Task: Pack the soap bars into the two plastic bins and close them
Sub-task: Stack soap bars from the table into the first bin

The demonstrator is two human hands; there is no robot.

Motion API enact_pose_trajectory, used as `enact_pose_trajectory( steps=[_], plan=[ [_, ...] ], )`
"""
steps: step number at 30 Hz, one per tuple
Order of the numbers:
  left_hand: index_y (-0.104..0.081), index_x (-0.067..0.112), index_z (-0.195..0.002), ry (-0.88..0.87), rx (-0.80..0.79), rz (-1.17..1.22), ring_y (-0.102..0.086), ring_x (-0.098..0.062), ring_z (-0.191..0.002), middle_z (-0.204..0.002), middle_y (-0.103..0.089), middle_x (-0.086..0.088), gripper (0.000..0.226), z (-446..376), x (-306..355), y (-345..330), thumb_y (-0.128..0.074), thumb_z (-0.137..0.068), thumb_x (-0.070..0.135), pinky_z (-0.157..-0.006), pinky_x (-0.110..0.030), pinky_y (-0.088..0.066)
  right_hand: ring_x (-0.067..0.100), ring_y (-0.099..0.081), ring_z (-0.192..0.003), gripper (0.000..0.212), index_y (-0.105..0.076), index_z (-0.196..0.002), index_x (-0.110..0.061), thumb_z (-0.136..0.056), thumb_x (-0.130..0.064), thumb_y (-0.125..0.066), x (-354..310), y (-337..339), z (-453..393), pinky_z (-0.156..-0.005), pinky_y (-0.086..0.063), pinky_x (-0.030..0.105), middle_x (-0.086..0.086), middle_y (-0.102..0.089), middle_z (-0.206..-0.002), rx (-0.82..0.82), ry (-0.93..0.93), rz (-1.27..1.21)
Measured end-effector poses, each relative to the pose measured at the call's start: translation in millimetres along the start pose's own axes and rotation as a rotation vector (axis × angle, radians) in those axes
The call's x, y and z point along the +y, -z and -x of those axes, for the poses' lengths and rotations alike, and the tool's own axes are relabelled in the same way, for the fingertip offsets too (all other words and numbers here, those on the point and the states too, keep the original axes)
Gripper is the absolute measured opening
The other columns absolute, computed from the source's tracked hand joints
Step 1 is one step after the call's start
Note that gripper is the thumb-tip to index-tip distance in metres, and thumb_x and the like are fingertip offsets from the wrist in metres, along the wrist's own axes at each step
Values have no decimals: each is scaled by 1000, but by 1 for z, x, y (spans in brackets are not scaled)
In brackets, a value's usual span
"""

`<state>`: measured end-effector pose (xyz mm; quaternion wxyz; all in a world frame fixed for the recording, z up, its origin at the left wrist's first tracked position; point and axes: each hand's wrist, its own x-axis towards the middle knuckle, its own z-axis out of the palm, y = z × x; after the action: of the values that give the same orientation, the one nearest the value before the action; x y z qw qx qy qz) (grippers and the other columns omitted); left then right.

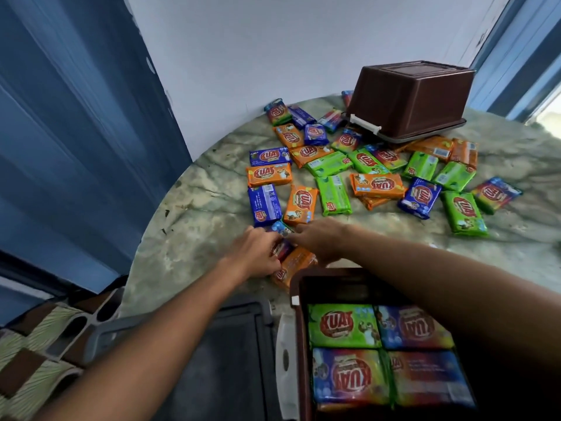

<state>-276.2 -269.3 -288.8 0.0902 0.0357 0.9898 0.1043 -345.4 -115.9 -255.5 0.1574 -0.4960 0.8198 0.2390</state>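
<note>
Several wrapped soap bars in orange, green, blue and rainbow colours lie scattered across the round marbled table (194, 214). An open brown bin (296, 287) stands at the near edge with several bars laid flat inside. A second brown bin (409, 95) sits upside down at the back. My left hand (255, 253) and my right hand (321, 241) meet over a small cluster just beyond the open bin. Between them they hold a blue-rainbow bar (280, 232), and an orange bar (293, 264) lies beneath.
A dark grey lid (224, 344) lies at the near table edge, left of the open bin, whose white latch (283, 360) hangs on its left side. Blue curtains hang at left and right of the white wall. A patterned seat is at lower left.
</note>
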Motion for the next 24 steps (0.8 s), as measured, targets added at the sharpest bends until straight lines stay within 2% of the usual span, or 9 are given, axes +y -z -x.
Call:
enact_pose_trajectory(
  steps=[2, 5, 8, 12, 15, 17, 20, 24],
  plan=[
    [-54, 21, -118, 46, 2, 17, -57, -26, -103, -116, -61, -9, 51, -6, 5, 0, -71, -73, 35, -80, -35, -50, 26, -56, -114, 76, -34, -143, -23, -79, -35, -74, 2, -4, 0, -82, -48, 35, 9, -51, -133, 19, 22, 37],
    [-51, 24, -118, 96, -14, 39, -60, -29, -101, -117, -61, -10, 58, -8, 9, 7, -77, -67, 35, -78, -36, -51, 26, -55, -114, 69, -45, -136, -21, -77, -40, -75, 12, -4, 8, -79, -48, 35, 7, -50, -132, 22, -24, 8],
    [-49, 30, -117, 137, 28, 122, -60, -25, -88, -114, -63, -7, 62, 1, 15, 28, -78, -62, 35, -66, -30, -47, 23, -58, -100, 61, -56, -120, -17, -71, -47, -76, 38, 5, 41, -64, -42, 30, 3, -55, -117, 88, -167, -50],
    [-47, 37, -118, 42, 151, 238, -60, -21, -81, -108, -65, -1, 69, 29, 44, 80, -79, -56, 33, -65, -28, -52, 19, -50, -72, 52, -61, -103, -16, -68, -54, -68, 62, 29, 119, -49, -29, 24, -2, -51, -90, 241, -313, -114],
    [-47, 41, -122, -86, 128, 255, -61, -18, -84, -106, -62, 4, 75, 61, 84, 117, -79, -54, 32, -69, -28, -53, 21, -54, -72, 51, -61, -97, -19, -64, -59, -66, 57, 41, 193, -53, -37, 28, -2, -55, -89, 256, -337, -170],
    [-46, 43, -121, -169, 23, 189, -60, -16, -86, -104, -61, 7, 74, 83, 116, 131, -78, -54, 36, -72, -30, -53, 23, -58, -78, 55, -60, -96, -23, -61, -64, -65, 46, 40, 240, -57, -38, 29, -1, -59, -92, 188, -360, -207],
    [-42, 40, -122, -286, -145, -78, -55, -14, -95, -103, -59, 8, 71, 106, 154, 121, -73, -59, 44, -77, -28, -48, 25, -63, -83, 55, -63, -97, -21, -61, -63, -64, 16, 15, 271, -60, -41, 29, 1, -64, -95, 118, -356, -238],
    [-35, 30, -133, -315, -202, -360, -48, -19, -102, -114, -55, 2, 75, 111, 181, 69, -68, -67, 45, -82, -32, -45, 29, -66, -89, 47, -63, -103, -15, -72, -50, -63, -15, -27, 259, -61, -45, 32, 7, -64, -104, 102, -364, -308]
  ],
)
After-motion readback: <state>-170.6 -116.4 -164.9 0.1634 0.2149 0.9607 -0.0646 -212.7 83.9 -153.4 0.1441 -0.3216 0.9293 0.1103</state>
